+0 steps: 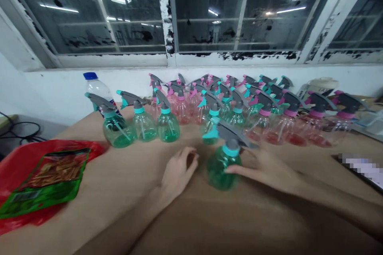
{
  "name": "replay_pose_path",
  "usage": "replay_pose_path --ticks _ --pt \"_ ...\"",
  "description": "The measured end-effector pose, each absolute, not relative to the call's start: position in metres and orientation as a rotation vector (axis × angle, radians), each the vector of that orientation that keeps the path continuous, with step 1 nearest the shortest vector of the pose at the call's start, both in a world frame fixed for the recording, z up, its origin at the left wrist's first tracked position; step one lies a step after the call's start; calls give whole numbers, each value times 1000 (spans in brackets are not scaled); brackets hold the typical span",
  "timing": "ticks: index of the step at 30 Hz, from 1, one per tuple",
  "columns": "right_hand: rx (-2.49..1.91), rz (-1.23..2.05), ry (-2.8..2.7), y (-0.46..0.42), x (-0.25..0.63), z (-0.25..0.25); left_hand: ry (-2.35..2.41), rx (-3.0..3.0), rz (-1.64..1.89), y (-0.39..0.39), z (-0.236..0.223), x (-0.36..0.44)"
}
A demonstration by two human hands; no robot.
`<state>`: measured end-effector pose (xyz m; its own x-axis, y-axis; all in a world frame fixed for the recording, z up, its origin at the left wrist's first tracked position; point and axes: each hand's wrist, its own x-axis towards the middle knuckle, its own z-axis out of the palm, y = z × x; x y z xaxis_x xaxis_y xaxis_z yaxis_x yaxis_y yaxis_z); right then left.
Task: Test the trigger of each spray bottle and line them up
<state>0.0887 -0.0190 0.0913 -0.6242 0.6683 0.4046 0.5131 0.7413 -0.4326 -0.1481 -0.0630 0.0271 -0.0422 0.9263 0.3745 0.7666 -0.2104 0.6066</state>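
A green spray bottle (223,171) with a turquoise collar and a grey trigger head stands upright, slightly blurred, in front of the row. My right hand (263,167) grips its right side, thumb across the front, the other fingers partly hidden behind. To the left of that bottle, apart from it, my left hand (181,169) is held low over the table with fingers curled in toward the thumb. Nothing shows in its grasp. Behind the hands stand more green spray bottles (168,126), one of them partly covered by the held bottle's head.
Pink spray bottles (277,129) crowd the table's back and right. At back left is a clear plastic bottle with a blue cap (90,76). A red and green packet (48,183) lies on the left, a pixelated device (363,171) on the right. Windows (239,12) rise behind.
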Motion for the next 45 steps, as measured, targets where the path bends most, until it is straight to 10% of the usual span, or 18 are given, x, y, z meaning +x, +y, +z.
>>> replay_pose_path --ticks 27,45 --pt "-850 387 -1950 64 -58 63 1914 1808 1236 -50 37 -169" --pt "-862 447 -1974 25 32 84 1892 1902 1053 -49 36 -172"
